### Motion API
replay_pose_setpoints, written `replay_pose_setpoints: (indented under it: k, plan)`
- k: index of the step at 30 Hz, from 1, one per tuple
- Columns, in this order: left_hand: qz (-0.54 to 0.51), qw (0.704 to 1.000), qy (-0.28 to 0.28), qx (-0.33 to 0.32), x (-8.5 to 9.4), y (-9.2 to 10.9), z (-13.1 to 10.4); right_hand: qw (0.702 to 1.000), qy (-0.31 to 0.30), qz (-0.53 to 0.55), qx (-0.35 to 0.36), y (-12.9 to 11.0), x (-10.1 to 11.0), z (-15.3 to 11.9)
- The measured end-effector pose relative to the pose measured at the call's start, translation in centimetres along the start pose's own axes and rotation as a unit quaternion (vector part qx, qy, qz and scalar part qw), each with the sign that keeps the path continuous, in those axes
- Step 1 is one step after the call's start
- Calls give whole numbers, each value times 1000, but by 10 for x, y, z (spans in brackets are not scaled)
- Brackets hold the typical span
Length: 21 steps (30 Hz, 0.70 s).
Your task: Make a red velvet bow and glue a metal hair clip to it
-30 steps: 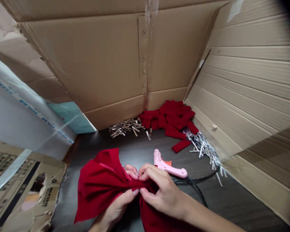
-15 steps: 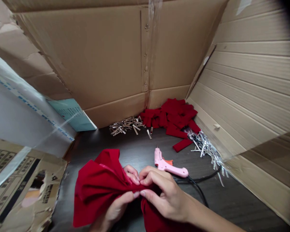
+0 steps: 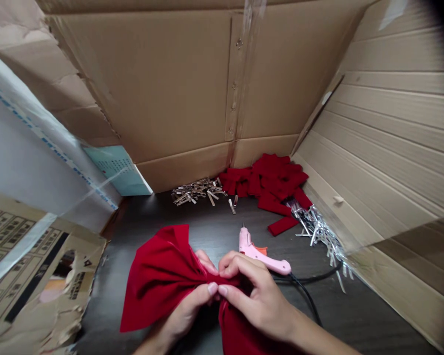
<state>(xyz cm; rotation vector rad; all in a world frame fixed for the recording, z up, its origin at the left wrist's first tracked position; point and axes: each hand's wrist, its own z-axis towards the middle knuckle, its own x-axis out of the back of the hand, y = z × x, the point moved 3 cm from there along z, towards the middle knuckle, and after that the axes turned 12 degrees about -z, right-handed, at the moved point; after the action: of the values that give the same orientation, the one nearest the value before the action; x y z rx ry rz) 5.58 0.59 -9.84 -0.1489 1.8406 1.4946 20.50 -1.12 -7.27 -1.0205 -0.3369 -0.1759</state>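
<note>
A large piece of red fabric (image 3: pixel 159 281) is gathered into folds at its middle, fanning out to the left and hanging down at the lower right. My left hand (image 3: pixel 188 308) pinches the gathered part from the left, thumb in front and fingers behind. Right beside it, my right hand (image 3: pixel 253 296) pinches the same gather between thumb and fingertips. The fingertips of both hands nearly touch. Just behind my right hand lies a pink glue gun (image 3: pixel 261 254) with an orange trigger, its nozzle pointing away.
Metal clips (image 3: pixel 198 191) lie near the back cardboard wall (image 3: pixel 151 88). Beside them are piled red fabric strips (image 3: pixel 277 177), then silver twist ties (image 3: pixel 320 229) along the right cardboard wall (image 3: pixel 392 138). A black cable (image 3: pixel 307 296) runs from the glue gun. Torn cardboard (image 3: pixel 59 276) stands at left.
The view has shifted slightly, so the surroundings sit further right. My left thumb has moved up against the gather, close to my right thumb, and the fabric's left fan has tilted a little.
</note>
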Motion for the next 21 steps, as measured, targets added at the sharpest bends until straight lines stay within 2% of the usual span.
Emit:
replay_pose_setpoints:
  k: [10, 17, 21]
  plan:
    - [-11, 1000, 9, 19, -2, -2, -1, 1000, -10, 8, -13, 4, -3, -3]
    - [54, 996, -9, -66, -2, 7, 1, 999, -21, 37, -4, 10, 3, 1]
    - [76, 993, -6, -94, 3, 11, 3, 999, -35, 4, 4, 11, 18, 6]
